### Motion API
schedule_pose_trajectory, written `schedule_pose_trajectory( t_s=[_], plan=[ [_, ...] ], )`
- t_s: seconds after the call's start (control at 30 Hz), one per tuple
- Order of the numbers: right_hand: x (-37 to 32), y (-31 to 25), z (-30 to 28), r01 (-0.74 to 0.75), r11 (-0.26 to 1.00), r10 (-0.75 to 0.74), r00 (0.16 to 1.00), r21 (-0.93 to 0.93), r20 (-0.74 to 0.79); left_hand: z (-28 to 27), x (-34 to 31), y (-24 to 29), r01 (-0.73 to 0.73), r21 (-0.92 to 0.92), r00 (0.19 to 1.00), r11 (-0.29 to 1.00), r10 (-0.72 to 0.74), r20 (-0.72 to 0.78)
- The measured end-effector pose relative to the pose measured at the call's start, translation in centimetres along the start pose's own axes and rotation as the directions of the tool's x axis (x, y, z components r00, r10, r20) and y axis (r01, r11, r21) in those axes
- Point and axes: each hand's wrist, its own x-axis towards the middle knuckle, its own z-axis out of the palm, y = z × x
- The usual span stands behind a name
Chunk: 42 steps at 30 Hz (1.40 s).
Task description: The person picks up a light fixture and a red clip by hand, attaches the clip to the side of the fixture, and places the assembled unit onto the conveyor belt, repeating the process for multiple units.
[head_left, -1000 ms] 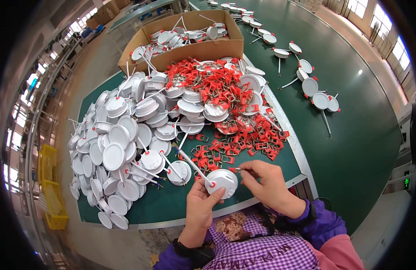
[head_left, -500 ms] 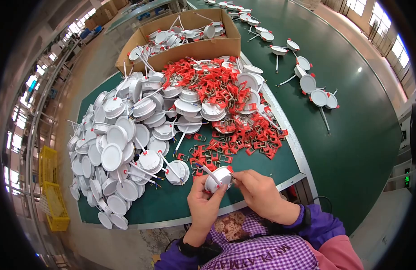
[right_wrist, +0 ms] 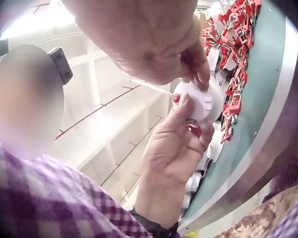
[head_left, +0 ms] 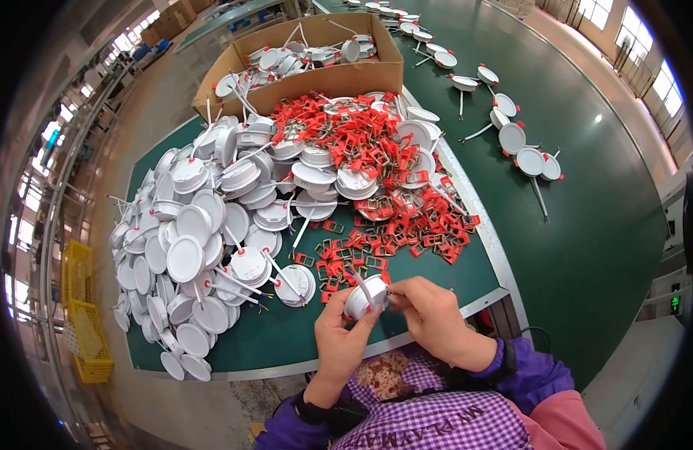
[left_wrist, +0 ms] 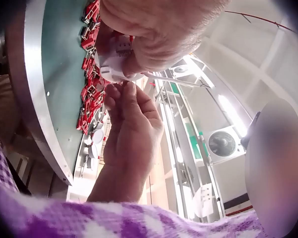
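While the left hand [head_left: 340, 330] grips a white lamp [head_left: 375, 291] from seven o'clock, thumb curled over its back, the right hand [head_left: 435, 319] comes from four o'clock, fingertips pinching a red clip [head_left: 385, 278] at the rim. Above the bench's near edge, this lamp has heaped clips [head_left: 380, 157] toward one o'clock, piled lamps [head_left: 187, 259] toward ten.

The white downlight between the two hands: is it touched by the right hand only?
No, the head view shows the left hand gripping the white downlight, with the right hand's fingertips at its edge.
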Motion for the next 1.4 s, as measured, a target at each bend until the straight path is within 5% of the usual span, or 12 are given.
schedule_pose_trajectory(
  t_s=[0.1,0.3,0.63,0.67,0.73,0.8,0.83,0.9,1.0,1.07,1.1,1.4],
  plan=[
    [0.2,0.5,-0.4,0.085,0.995,-0.088,0.993,-0.041,-0.075,0.0,0.0,0.4,0.037,-0.110,0.998,0.993,-0.032,0.049],
    [0.3,-0.5,-2.8,-0.374,0.837,0.333,0.927,0.398,0.170,0.5,-0.4,1.4,0.085,-0.216,0.992,0.973,-0.062,0.112],
    [0.2,0.8,-5.6,-0.431,0.834,0.363,0.899,0.345,0.245,1.2,-0.1,1.4,0.198,-0.164,0.941,0.966,-0.141,0.307],
    [0.1,1.8,-6.3,-0.392,0.859,0.352,0.919,0.330,0.175,0.9,0.0,1.9,0.197,-0.165,0.943,0.966,-0.140,0.303],
    [0.5,2.9,-9.3,-0.291,0.952,0.302,0.945,0.096,-0.123,-0.8,0.3,3.1,-0.180,0.484,0.984,0.856,0.159,0.083],
    [1.0,5.2,-12.3,-0.282,0.959,0.235,0.845,-0.028,-0.481,-3.9,-0.2,1.5,-0.218,0.646,0.962,0.731,0.272,0.017],
    [1.2,5.3,-13.9,-0.352,0.920,0.190,0.788,-0.175,-0.586,-5.0,-0.5,0.4,-0.223,0.785,0.921,0.578,0.388,-0.024],
    [1.2,5.6,-14.7,-0.367,0.893,0.117,0.750,-0.262,-0.651,-6.0,-1.0,-0.8,-0.161,0.790,0.921,0.591,0.378,-0.095],
    [1.5,4.4,-12.1,-0.265,0.896,0.035,0.842,-0.356,-0.539,-5.5,-0.9,-1.5,-0.095,0.796,0.909,0.598,0.377,-0.175],
    [1.4,3.5,-8.0,-0.129,0.973,0.083,0.969,-0.190,-0.232,-4.9,-0.3,-1.7,-0.092,0.798,0.903,0.596,0.388,-0.185],
    [1.4,2.8,-6.0,0.005,0.974,-0.028,0.995,-0.226,-0.096,-4.7,0.1,-1.9,-0.099,0.812,0.903,0.575,0.394,-0.169],
    [3.9,4.1,2.9,0.238,0.914,-0.150,0.951,-0.328,0.270,-4.8,2.9,-2.4,-0.116,0.892,0.913,0.437,0.399,-0.077]
  ],
)
